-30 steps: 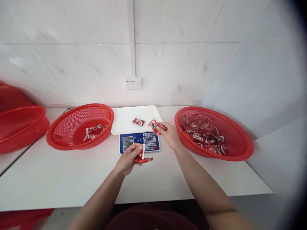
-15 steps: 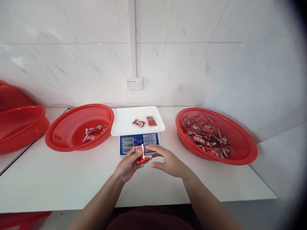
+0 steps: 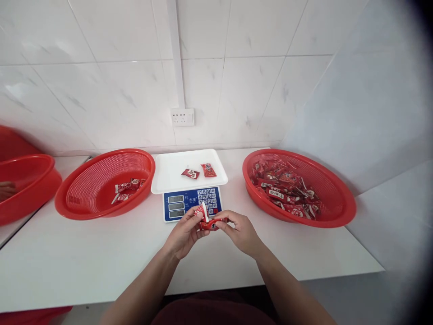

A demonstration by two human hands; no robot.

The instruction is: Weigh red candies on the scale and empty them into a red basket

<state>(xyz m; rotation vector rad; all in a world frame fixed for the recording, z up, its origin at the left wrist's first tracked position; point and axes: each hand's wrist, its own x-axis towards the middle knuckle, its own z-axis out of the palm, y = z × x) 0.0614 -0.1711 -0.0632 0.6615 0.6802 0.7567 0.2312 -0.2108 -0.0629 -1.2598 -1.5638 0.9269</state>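
My left hand (image 3: 185, 234) is closed around small red wrapped snack packets (image 3: 200, 211), in front of the scale. With thumb and fingers, my right hand (image 3: 241, 231) pinches the right end of a red packet (image 3: 214, 224) that the left hand also grips. Just beyond them stands a blue digital scale (image 3: 192, 198) with a keypad, its lower right part covered by the hands. On the scale's white tray (image 3: 169, 174) lie two packets, a dark red one (image 3: 190, 173) and a brighter red one (image 3: 208, 170).
To the left, a red mesh basket (image 3: 81, 180) holds several packets. A fuller red basket (image 3: 338, 203) of packets stands on the right. Another red basket (image 3: 30, 185) is at the far left edge. Behind the white table (image 3: 111, 262), a socket (image 3: 182, 117) sits on the tiled wall.
My right hand has moved in from beside the packets, its fingers closing on the end of one. The left hand keeps its hold. The view has shifted slightly.
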